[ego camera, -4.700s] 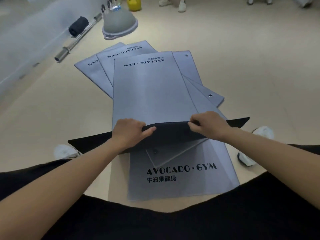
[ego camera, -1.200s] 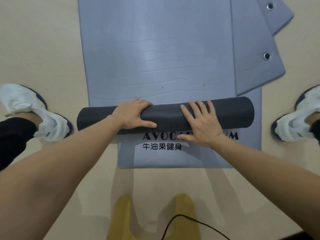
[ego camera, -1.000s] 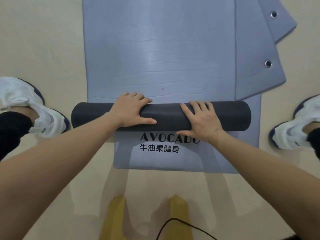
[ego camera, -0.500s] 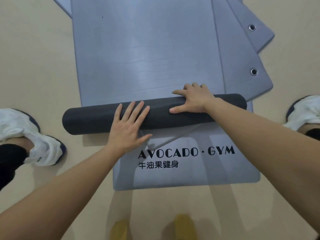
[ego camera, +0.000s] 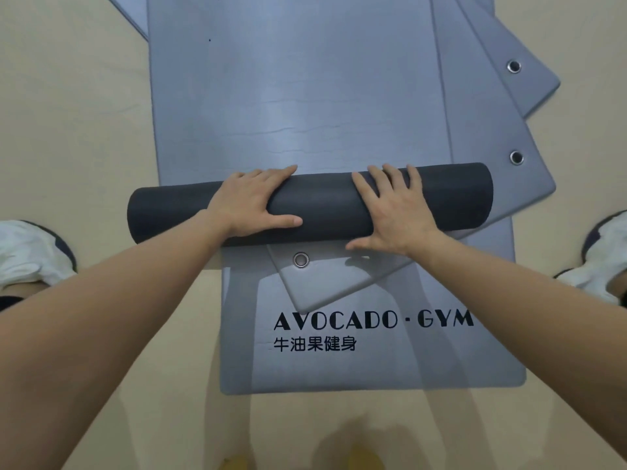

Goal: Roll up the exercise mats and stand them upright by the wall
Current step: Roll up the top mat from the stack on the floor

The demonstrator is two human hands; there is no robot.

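The top grey mat is partly rolled into a dark tube that lies crosswise over the stack of mats. My left hand rests on the tube left of its middle, fingers laid over the top and thumb along the near side. Right of the middle, my right hand presses on it with straight, spread fingers. Under the tube lie a mat with a metal eyelet and the bottom mat printed AVOCADO GYM. Two more mat corners with eyelets fan out to the right.
Beige floor surrounds the mats. My white shoes stand on either side of the stack, one at the left and one at the right. The tube's left end overhangs the mats onto the floor.
The tube has rolled farther away along the mat and grown thicker, uncovering the eyelet corner of the mat beneath. Both hands shifted on the tube: left fingers now over the top, right hand flat.
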